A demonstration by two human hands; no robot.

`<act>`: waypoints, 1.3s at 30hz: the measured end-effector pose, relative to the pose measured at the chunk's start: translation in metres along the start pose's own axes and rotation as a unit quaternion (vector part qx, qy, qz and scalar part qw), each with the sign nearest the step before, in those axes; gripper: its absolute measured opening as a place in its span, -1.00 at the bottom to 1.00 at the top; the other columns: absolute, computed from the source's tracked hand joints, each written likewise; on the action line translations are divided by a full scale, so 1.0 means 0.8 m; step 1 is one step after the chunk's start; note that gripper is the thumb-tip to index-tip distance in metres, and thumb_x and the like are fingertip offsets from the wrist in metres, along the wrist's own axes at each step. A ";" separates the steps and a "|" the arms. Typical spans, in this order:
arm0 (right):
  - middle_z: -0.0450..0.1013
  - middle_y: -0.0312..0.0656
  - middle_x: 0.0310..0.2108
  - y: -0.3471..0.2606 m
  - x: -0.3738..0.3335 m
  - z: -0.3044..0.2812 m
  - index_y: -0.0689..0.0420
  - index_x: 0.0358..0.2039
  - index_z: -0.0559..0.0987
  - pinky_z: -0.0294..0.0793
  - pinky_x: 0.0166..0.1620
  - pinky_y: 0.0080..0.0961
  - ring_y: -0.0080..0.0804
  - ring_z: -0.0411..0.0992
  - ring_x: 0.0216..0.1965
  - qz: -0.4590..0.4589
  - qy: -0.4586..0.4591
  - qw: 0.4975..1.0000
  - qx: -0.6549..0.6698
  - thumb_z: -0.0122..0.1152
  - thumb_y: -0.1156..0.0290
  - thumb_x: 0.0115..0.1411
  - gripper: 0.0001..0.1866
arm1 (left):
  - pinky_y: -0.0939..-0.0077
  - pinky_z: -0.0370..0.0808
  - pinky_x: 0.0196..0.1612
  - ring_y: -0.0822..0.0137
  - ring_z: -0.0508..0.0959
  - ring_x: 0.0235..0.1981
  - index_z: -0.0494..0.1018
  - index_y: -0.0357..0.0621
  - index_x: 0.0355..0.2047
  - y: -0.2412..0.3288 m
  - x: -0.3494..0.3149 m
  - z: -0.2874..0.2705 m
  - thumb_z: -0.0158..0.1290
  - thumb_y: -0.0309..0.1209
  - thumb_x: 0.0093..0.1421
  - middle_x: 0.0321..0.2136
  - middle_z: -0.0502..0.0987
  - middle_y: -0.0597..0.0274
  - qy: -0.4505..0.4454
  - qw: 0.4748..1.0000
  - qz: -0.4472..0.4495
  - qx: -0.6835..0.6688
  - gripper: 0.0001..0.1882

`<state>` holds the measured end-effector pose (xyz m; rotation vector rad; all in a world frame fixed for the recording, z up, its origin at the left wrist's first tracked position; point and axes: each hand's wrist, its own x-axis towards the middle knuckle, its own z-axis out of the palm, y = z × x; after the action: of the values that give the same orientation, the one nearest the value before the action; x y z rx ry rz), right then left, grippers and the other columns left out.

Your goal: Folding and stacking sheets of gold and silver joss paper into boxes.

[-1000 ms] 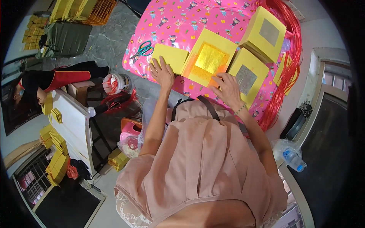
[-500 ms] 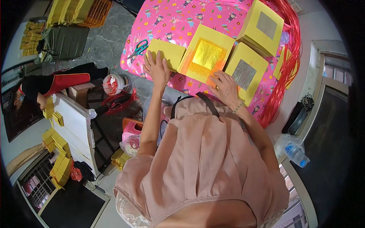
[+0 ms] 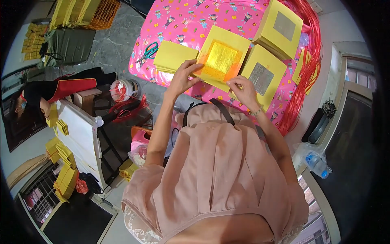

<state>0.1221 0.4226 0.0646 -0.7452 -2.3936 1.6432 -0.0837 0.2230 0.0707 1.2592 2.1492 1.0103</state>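
Observation:
A yellow paper sheet with a gold foil square on an orange patch [image 3: 222, 58] lies in front of me, its near edge a little raised. At its left edge is my left hand [image 3: 183, 78], closed on the sheet between thumb and fingers. My right hand [image 3: 243, 90] pinches its near right corner. Left of it sits a small stack of yellow paper [image 3: 175, 55], which neither hand touches. To the right, beside my right hand, is a yellow paper stack with a silver square [image 3: 262, 76]. A taller such stack [image 3: 280, 28] stands behind that one.
Teal-handled scissors [image 3: 150, 51] lie left on the pink patterned tablecloth [image 3: 174, 24]. Red plastic strands [image 3: 300, 89] hang along the right side. At far left a person [image 3: 36, 99] works at a white table [image 3: 79, 138] with yellow paper bundles. A bagged bottle [image 3: 317, 164] is at right.
My left hand has left the small yellow stack and moved right onto the gold-foil sheet's edge. My right hand has closed on the sheet's near right corner, and its near edge has lifted.

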 end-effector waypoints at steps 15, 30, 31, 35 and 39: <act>0.54 -0.24 -0.49 -0.002 0.004 -0.004 0.27 -0.38 0.69 0.41 -0.39 -0.59 -0.57 0.47 -0.48 0.033 -0.012 0.998 0.046 0.35 0.35 0.19 -0.79 | 0.33 0.62 -0.13 0.08 0.60 -0.11 0.48 -0.09 0.11 -0.001 0.000 0.002 0.31 -0.50 0.04 0.12 0.42 0.00 0.010 0.999 -0.011 -0.047 -0.43; 0.53 -0.26 -0.50 0.000 0.005 -0.004 0.27 -0.39 0.68 0.39 -0.43 -0.60 -0.62 0.44 -0.52 0.011 0.007 0.999 0.044 0.35 0.37 0.19 -0.81 | 0.24 0.56 0.01 0.05 0.53 0.03 0.49 -0.06 0.11 0.009 0.003 0.003 0.34 -0.40 0.02 0.13 0.42 0.04 0.010 0.999 -0.010 -0.032 -0.40; 0.53 -0.26 -0.50 0.000 0.005 -0.005 0.27 -0.39 0.68 0.39 -0.43 -0.60 -0.62 0.44 -0.52 0.010 0.011 0.999 0.043 0.35 0.37 0.19 -0.81 | 0.20 0.51 0.06 0.05 0.52 0.03 0.50 -0.08 0.08 0.017 0.004 0.003 0.35 -0.33 0.02 0.11 0.43 0.04 0.043 0.999 0.019 0.025 -0.43; 0.50 -0.24 -0.51 -0.007 0.006 -0.003 0.24 -0.41 0.67 0.38 -0.45 -0.56 -0.56 0.44 -0.55 0.006 0.024 1.000 -0.001 0.35 0.33 0.19 -0.79 | 0.15 0.38 0.18 -0.01 0.53 -0.01 0.52 -0.11 0.01 0.011 0.019 0.000 0.36 -0.24 0.04 0.03 0.50 0.08 0.060 0.991 0.089 0.084 -0.47; 0.45 -0.20 -0.54 -0.012 0.014 -0.011 0.23 -0.39 0.64 0.39 -0.43 -0.48 -0.43 0.43 -0.54 -0.004 0.056 0.998 -0.023 0.31 0.32 0.23 -0.79 | 0.19 0.38 0.14 -0.01 0.55 -0.06 0.45 -0.14 0.08 0.021 0.037 -0.005 0.36 -0.26 0.06 -0.09 0.58 0.08 -0.024 0.996 -0.006 0.082 -0.41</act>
<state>0.1127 0.4329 0.0747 -0.8130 -2.3603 1.5059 -0.0920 0.2527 0.0858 1.3291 2.2365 0.8031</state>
